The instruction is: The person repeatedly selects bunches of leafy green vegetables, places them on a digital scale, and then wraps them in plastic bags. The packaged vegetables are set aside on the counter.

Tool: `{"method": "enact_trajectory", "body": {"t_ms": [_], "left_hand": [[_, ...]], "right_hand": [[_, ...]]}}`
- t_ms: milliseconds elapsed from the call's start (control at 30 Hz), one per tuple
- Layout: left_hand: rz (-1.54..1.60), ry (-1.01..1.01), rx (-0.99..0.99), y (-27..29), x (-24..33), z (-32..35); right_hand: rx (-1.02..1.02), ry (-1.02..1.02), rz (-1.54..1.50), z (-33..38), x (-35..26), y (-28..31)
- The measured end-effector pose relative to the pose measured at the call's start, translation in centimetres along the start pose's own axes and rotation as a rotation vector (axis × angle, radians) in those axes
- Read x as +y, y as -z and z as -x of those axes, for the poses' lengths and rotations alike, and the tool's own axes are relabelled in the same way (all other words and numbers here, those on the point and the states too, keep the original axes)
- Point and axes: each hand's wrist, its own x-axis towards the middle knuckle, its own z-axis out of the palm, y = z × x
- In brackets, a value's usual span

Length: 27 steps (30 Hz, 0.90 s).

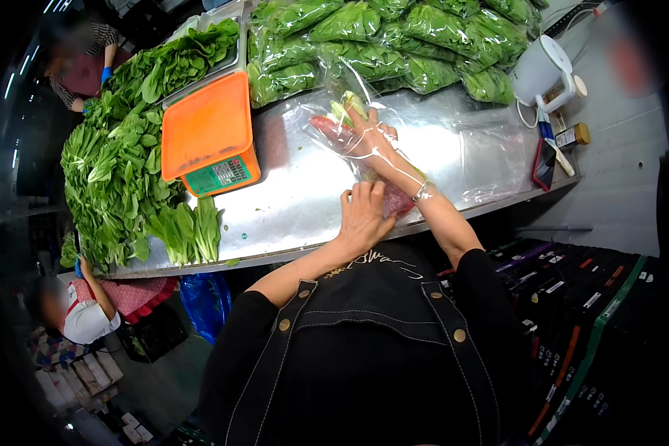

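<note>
My right hand [373,140] reaches over a bundle of red-and-green leafy vegetables [333,128] with pale stem ends, its fingers bent around the bundle. Clear plastic [353,70] covers the hand and the stems; whether the hand is fully inside the bag I cannot tell. Nearer to me, my left hand [366,217] is closed on the lower part of the bagged bundle, where purplish-red leaves [398,201] show. The right forearm crosses above that part and hides some of it. More flat clear bags [487,160] lie to the right on the metal table [290,212].
An orange scale [208,123] stands left of my hands, beside heaped loose greens [115,171]. Bagged greens [424,33] are stacked at the back. A white jug [544,70], a phone [544,165] and a small jar [572,135] sit at right. Two people work at left.
</note>
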Motion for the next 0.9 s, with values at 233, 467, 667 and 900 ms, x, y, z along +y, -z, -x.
{"method": "enact_trajectory", "body": {"t_ms": [233, 467, 667, 900], "left_hand": [[0.252, -0.018, 0.025, -0.6, -0.9, 0.0], [0.301, -0.056, 0.118, 7.1, 1.4, -4.5], [0.601, -0.071, 0.213, 6.7, 3.3, -6.8], [0.809, -0.048, 0.278, 10.2, 1.8, -11.3]], "right_hand": [[-0.113, -0.134, -0.137, 0.3, -4.1, 8.6], [-0.018, 0.109, -0.302, -2.7, -4.6, 3.6], [-0.562, 0.264, -0.230, -2.6, -7.1, 8.2], [-0.666, 0.406, -0.287, -1.1, -4.4, 15.7]]}}
